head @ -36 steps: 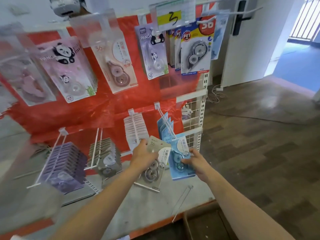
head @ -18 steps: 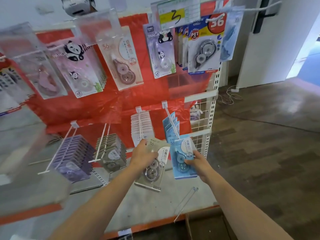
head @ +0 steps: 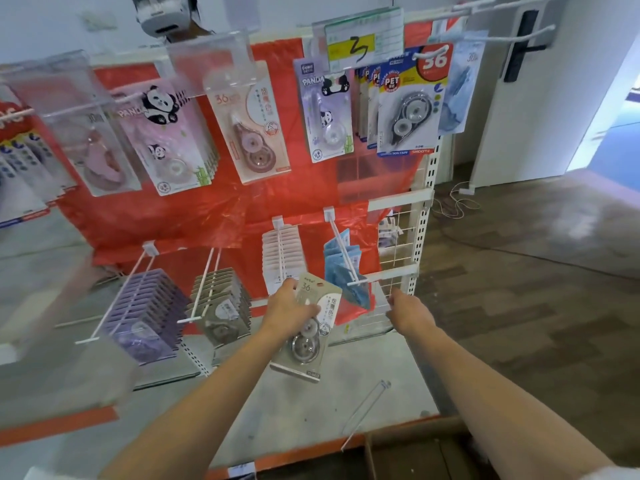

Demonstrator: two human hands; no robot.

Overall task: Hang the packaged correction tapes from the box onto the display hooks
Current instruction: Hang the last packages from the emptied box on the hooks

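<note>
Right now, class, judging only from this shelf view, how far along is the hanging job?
Done: the lower hooks already carry rows of purple packs, grey packs, white packs and blue packs.
In hand: the left hand grips a beige correction tape pack, not on a hook. The right hand holds nothing.
Left: hanging that pack. The cardboard box is barely visible, contents unseen.

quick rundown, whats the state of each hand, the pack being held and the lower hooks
left hand: grips a beige pack, off any hook
right hand: empty, fingers relaxed, near the wire grid
beige pack: held tilted above the shelf, not hung
blue packs hook: loaded, packs hanging
white packs hook: loaded
grey packs hook: loaded
purple packs hook: loaded
loose hook: lying on the shelf
</note>
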